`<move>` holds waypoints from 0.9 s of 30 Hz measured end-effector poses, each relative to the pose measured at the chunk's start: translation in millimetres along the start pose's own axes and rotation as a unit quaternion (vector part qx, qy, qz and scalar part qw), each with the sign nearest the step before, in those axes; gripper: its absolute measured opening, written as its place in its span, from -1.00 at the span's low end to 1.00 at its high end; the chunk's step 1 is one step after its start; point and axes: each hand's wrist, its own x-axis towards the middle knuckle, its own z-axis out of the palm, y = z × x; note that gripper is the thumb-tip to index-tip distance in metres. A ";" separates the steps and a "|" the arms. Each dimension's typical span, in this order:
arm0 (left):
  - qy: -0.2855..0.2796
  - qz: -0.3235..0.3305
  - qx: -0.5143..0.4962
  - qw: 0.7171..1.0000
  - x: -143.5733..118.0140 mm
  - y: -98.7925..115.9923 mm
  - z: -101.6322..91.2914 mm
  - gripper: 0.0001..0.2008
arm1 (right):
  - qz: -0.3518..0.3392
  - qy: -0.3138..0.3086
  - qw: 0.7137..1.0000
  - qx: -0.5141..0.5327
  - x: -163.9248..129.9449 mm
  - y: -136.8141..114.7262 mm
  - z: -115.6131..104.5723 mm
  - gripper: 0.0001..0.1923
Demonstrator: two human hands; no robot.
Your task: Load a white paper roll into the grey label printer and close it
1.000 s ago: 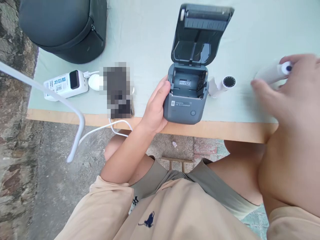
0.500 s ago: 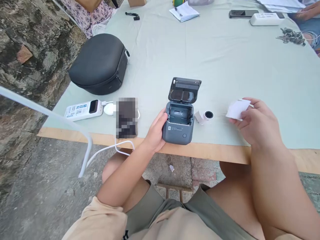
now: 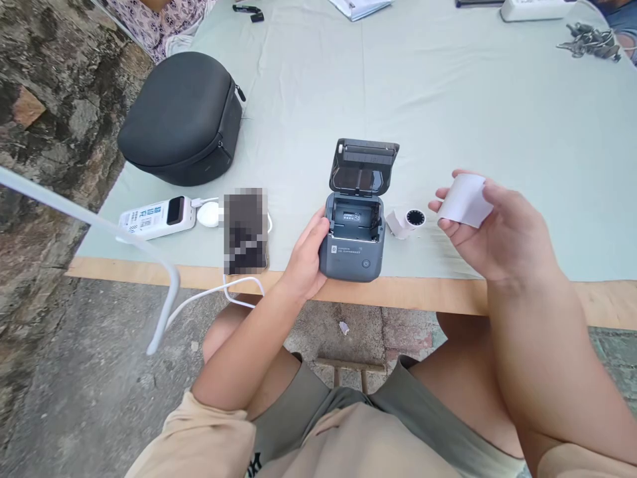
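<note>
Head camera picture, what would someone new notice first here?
First, the small grey printer near the table's front edge, lid open, with the left hand gripping its left side. Just right of it, the right hand holds a white paper roll above the table, and another small roll lies beside the printer.

Beige short-sleeved tee (image 3: pixel 318 445), dark print partly visible at hem; olive-grey shorts (image 3: pixel 348 398); forearms, knees and both hands bare.

Table (image 3: pixel 448 99) bears printer (image 3: pixel 352 249), case (image 3: pixel 182 119).
</note>
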 end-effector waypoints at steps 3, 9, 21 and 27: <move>-0.009 0.006 0.008 1.000 0.1 -0.2 -0.3 -0.60 | -0.049 -0.014 0.999 -0.011 -8.3 -2.8 7.7 -0.42; -0.038 -0.008 0.046 0.998 -2.8 1.1 0.2 -0.29 | -0.347 -0.117 0.897 -0.250 -34.6 -4.6 40.3 -0.53; -0.041 -0.006 0.064 0.997 -7.7 0.7 1.7 -0.20 | -0.463 -0.081 0.753 -0.460 -24.4 18.7 57.1 -0.82; -0.048 0.000 0.093 0.994 -6.8 -0.8 -2.4 -0.18 | -0.451 -0.185 0.760 -0.431 -21.6 15.4 54.9 -0.82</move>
